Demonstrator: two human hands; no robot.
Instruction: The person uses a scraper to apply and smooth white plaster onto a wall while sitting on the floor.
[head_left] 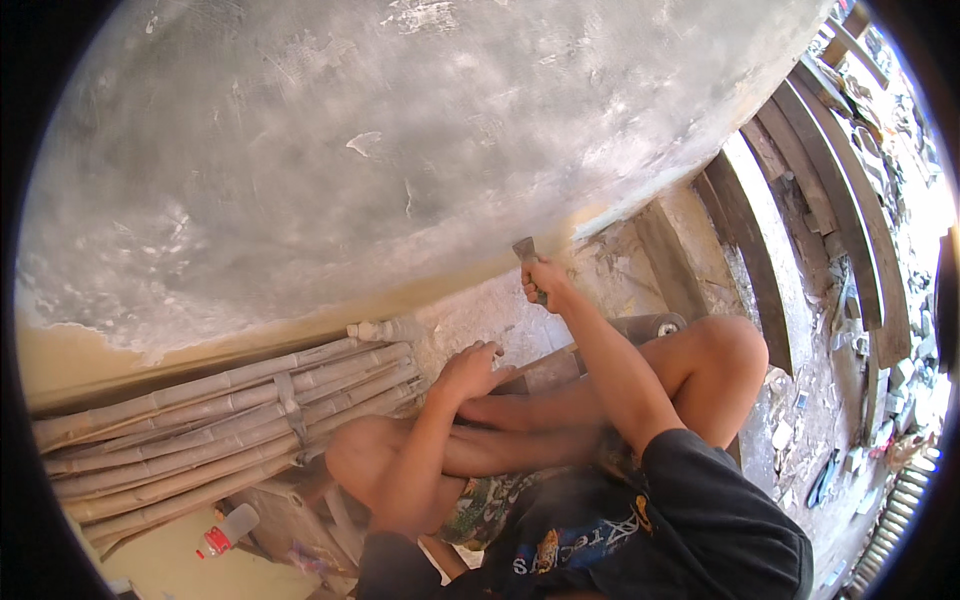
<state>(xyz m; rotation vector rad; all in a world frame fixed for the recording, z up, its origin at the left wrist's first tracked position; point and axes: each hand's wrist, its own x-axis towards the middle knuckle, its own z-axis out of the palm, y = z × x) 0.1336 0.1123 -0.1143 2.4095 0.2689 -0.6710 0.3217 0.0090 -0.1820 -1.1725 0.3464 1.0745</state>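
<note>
My right hand (543, 281) is closed round the handle of a scraper (523, 249), its flat blade turned up toward the lower edge of the plastered wall (330, 150). The blade is close to the wall's bottom strip; whether it touches cannot be told. My left hand (472, 372) hangs loosely over my crossed legs, with fingers bent and the thumb apart from them. I see nothing plainly held in it. The grey wall surface is patchy, with pale scuffs and chipped spots, and a yellowish band runs along its foot.
A tied bundle of bamboo poles (230, 405) lies along the wall at left. Below it is a plastic bottle (228, 530) with a red label. Curved-looking wooden planks (745, 240) and scattered debris (790, 435) are at right.
</note>
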